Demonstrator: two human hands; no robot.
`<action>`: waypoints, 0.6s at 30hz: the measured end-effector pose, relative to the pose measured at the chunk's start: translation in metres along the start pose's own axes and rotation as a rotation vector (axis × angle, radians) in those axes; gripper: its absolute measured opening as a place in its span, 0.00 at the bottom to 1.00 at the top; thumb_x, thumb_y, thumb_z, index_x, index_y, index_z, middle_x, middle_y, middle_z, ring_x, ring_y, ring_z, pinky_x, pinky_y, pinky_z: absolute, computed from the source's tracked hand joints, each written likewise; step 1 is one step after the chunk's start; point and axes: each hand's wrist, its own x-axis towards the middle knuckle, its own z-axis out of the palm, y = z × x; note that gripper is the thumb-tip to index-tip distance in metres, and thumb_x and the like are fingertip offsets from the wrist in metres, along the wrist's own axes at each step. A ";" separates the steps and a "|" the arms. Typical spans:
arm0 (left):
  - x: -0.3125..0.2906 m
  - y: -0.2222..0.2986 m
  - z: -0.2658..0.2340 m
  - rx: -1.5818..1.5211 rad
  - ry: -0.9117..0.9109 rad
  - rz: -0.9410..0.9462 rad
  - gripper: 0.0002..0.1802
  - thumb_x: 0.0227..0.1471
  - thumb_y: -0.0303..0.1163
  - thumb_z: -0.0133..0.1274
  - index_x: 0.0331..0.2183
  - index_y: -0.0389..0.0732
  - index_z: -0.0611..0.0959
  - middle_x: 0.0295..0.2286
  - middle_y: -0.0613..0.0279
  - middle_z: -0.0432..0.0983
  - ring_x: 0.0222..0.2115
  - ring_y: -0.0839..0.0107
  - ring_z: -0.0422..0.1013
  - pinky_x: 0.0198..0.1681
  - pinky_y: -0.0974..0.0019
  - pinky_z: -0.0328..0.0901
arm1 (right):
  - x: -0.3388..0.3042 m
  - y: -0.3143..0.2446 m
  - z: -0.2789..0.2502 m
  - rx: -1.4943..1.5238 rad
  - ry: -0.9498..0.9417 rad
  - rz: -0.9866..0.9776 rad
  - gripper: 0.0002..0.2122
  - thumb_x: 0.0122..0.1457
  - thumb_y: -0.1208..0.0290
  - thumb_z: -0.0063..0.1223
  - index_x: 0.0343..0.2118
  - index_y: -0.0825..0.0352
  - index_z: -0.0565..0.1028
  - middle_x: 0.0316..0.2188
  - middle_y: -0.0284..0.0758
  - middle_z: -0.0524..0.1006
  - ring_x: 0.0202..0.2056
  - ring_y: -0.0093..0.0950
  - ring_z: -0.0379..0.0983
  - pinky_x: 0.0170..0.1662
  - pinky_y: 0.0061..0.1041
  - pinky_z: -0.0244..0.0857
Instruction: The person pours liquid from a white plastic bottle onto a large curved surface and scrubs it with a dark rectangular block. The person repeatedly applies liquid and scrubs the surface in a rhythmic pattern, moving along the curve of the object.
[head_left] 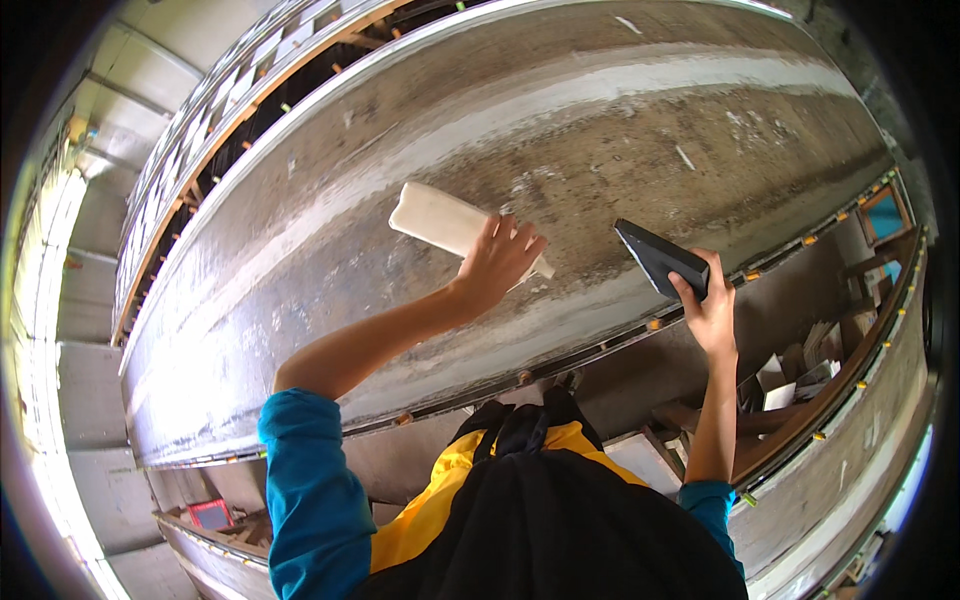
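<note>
My left hand (503, 262) is closed on a long cream slab (438, 217) with a notched far end. Fingers lie across its top near the right end, and the slab is over the long grey-brown worktable (600, 165). In my right hand (712, 310) is a flat black block (665, 262) with a pale lower edge, gripped by its near end with the thumb on the face. It is tilted, above the near part of the worktable. Whether the cream slab touches the surface I cannot tell.
Pale streaks and scuffs mark the worktable. Beyond it runs a rack (225, 125) of many flat pieces. Below its near edge, at right, a shelf holds pale broken pieces (780, 385). At lower left lies a red-framed item (211, 515). A second bench (850, 500) stands at lower right.
</note>
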 end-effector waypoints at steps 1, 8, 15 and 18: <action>0.015 -0.001 0.002 0.027 -0.024 0.000 0.31 0.32 0.29 0.60 0.43 0.47 0.70 0.41 0.61 0.65 0.44 0.63 0.62 0.48 0.60 0.55 | -0.001 0.003 -0.005 0.007 0.018 0.021 0.14 0.51 0.74 0.56 0.39 0.67 0.67 0.31 0.45 0.75 0.33 0.45 0.74 0.35 0.32 0.67; 0.048 -0.049 0.032 -0.013 -0.107 -0.202 0.35 0.32 0.24 0.60 0.47 0.45 0.67 0.43 0.57 0.63 0.48 0.57 0.59 0.50 0.56 0.54 | 0.002 0.010 -0.013 -0.010 0.069 0.136 0.15 0.52 0.74 0.55 0.41 0.66 0.65 0.29 0.48 0.76 0.34 0.47 0.74 0.33 0.32 0.68; -0.041 -0.154 0.064 0.035 -0.026 -0.507 0.33 0.35 0.28 0.62 0.46 0.41 0.67 0.42 0.55 0.66 0.44 0.57 0.64 0.43 0.55 0.59 | 0.029 -0.023 0.063 -0.261 0.021 0.078 0.17 0.54 0.69 0.52 0.44 0.65 0.62 0.25 0.52 0.75 0.29 0.52 0.72 0.30 0.43 0.66; -0.075 -0.184 0.063 -0.178 -0.023 -0.725 0.36 0.33 0.31 0.65 0.46 0.43 0.67 0.41 0.55 0.66 0.43 0.59 0.65 0.43 0.54 0.59 | 0.040 -0.035 0.116 -0.483 -0.048 0.159 0.20 0.56 0.67 0.48 0.48 0.67 0.58 0.26 0.52 0.75 0.28 0.52 0.72 0.33 0.45 0.66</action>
